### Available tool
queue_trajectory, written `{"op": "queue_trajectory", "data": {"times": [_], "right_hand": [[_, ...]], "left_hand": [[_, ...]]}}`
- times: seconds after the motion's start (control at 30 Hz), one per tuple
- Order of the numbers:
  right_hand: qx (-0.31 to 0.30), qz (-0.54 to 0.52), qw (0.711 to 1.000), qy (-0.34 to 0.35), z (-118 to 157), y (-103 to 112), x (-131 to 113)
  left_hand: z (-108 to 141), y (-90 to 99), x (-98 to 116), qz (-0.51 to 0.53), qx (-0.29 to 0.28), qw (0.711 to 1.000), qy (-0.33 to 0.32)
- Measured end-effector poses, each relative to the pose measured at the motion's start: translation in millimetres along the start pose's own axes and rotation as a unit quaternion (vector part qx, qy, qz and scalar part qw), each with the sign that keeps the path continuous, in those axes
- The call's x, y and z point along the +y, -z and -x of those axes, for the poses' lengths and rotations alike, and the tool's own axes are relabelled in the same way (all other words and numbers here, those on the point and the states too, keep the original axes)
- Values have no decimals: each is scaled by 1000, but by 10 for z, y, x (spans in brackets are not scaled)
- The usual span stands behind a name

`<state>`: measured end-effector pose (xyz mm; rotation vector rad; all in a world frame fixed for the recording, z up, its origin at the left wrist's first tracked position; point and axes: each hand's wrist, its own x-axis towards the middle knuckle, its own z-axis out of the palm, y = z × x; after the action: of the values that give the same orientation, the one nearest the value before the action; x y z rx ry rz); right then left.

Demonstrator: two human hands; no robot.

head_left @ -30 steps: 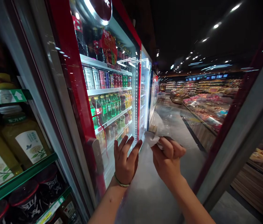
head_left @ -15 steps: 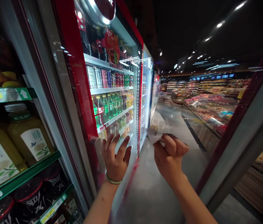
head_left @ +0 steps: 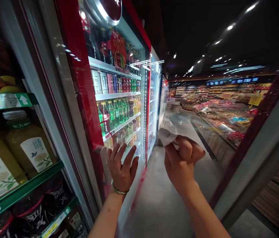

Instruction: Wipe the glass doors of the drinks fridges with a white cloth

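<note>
My left hand [head_left: 122, 170] is raised with its fingers spread, palm away from me, and appears to lie on the clear glass of a door. It holds nothing, and a thin green band circles its wrist. To its right, my right hand [head_left: 181, 162] is closed around a crumpled white tissue [head_left: 166, 136]. Part of the tissue sticks out at the upper left of the fingers and seems pressed on the same glass. Its remainder is hidden in the fist.
Bottles of yellowish drink [head_left: 30, 145] stand on green-edged shelves at the left. Beyond the glass is a red-framed drinks cooler [head_left: 67, 66] with bottles and cans. A grey door frame [head_left: 253, 148] slants along the right. Packed goods [head_left: 228, 112] fill a display past the grey floor [head_left: 154, 198].
My right hand and the tissue have shifted slightly right. My left hand stays nearly in place, fingers still spread.
</note>
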<state>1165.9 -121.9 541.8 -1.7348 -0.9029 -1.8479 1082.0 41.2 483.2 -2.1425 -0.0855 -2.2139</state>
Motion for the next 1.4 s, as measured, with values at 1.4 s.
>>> {"op": "queue_trajectory", "data": {"times": [1.4], "right_hand": [[-8, 3, 1000, 10, 36, -116, -543]], "left_hand": [[76, 173, -359, 13, -27, 999, -29]]}}
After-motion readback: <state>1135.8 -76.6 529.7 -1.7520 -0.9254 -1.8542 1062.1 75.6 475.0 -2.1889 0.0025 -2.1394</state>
